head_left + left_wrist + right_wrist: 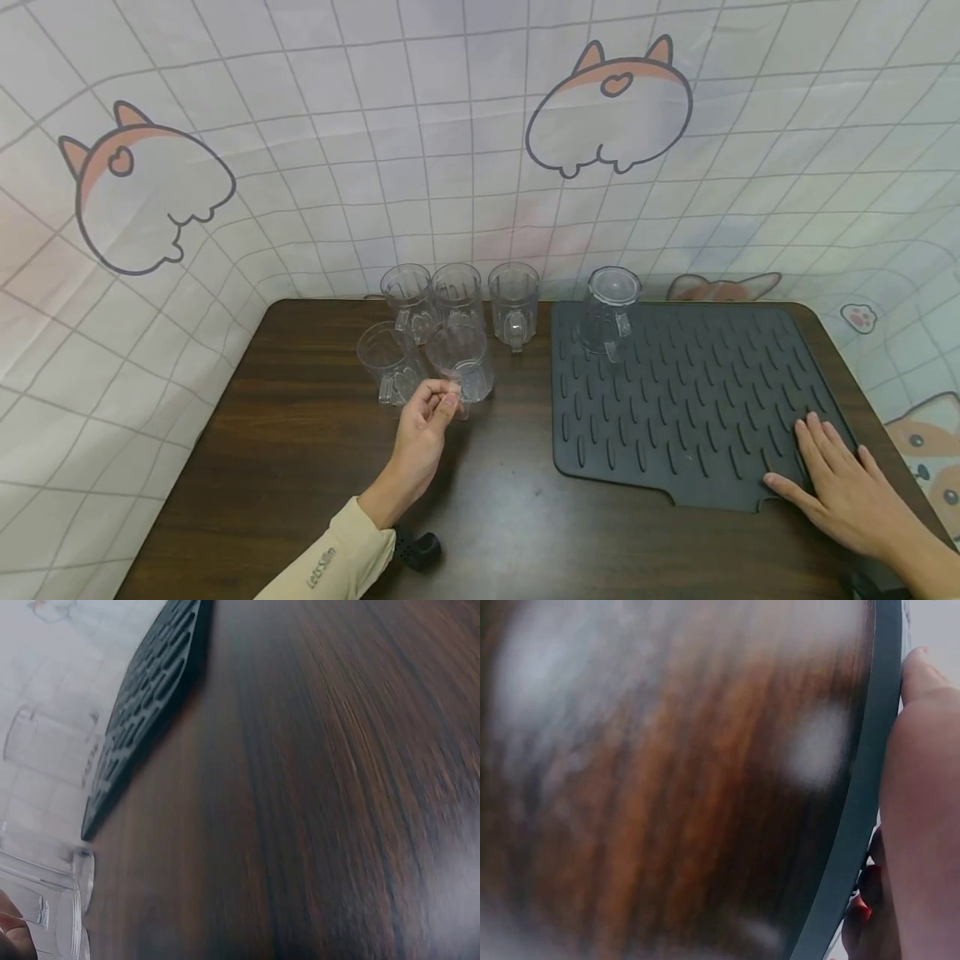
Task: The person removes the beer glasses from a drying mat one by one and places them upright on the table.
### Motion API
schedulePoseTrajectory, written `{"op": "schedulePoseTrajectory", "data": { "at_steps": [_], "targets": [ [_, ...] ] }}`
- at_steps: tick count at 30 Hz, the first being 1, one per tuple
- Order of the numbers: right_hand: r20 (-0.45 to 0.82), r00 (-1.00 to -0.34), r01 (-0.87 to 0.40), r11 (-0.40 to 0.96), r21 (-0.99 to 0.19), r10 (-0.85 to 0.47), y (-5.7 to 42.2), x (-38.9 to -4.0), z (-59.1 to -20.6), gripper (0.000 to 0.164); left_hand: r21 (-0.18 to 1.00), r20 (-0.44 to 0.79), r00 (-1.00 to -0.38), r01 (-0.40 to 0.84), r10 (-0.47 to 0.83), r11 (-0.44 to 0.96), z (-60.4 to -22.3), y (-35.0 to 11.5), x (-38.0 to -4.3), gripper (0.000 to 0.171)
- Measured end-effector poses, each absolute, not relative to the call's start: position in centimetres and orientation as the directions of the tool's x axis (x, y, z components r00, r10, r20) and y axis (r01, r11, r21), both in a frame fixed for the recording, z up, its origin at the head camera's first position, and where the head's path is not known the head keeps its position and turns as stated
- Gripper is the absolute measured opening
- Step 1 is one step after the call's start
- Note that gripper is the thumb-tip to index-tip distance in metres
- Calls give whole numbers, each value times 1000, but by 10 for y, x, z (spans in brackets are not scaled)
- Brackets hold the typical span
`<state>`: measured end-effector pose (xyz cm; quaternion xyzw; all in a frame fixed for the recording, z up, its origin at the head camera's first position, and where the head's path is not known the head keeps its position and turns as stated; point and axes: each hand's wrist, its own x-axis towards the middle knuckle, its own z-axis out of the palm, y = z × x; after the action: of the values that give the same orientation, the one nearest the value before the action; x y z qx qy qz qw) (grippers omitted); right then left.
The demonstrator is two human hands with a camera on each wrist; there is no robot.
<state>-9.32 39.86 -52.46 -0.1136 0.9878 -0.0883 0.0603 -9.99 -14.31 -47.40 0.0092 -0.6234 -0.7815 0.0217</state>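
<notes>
My left hand pinches the handle of a clear glass mug, which stands mouth up at the front right of a group of mugs. In the left wrist view, part of that mug shows beside a fingertip. My right hand lies with fingers spread on the right front edge of a dark grey ridged drying mat. Another clear mug stands upside down on the mat's back left part. The right wrist view shows the hand along the mat's edge.
Several clear mugs stand mouth up at the back of the dark wooden table, among them one glass mug nearest the mat. A wall cloth with cartoon prints rises behind the table.
</notes>
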Motion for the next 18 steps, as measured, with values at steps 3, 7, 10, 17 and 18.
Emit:
{"op": "schedulePoseTrajectory", "data": {
  "at_steps": [3,7,10,17,18],
  "targets": [
    [-130,-966,-197,962,-189,-224,399,-93,-524,100,978,-7,-998,7,-63,-206,-476,-147,-100,4],
    [-150,-965,-186,964,-188,-215,401,-91,-525,101,980,-32,-996,-16,-81,-199,-478,-150,-102,4],
    [-153,-964,-189,964,-187,-219,401,-91,-526,100,982,-41,-995,-23,-92,-188,-479,-152,-102,4],
    [-152,-963,-194,964,-182,-222,399,-91,-527,99,985,-46,-993,-28,-104,-168,-484,-154,-103,5],
    [-149,-963,-195,964,-181,-223,399,-91,-527,99,986,-44,-993,-26,-105,-165,-485,-155,-103,4]
  ]
}}
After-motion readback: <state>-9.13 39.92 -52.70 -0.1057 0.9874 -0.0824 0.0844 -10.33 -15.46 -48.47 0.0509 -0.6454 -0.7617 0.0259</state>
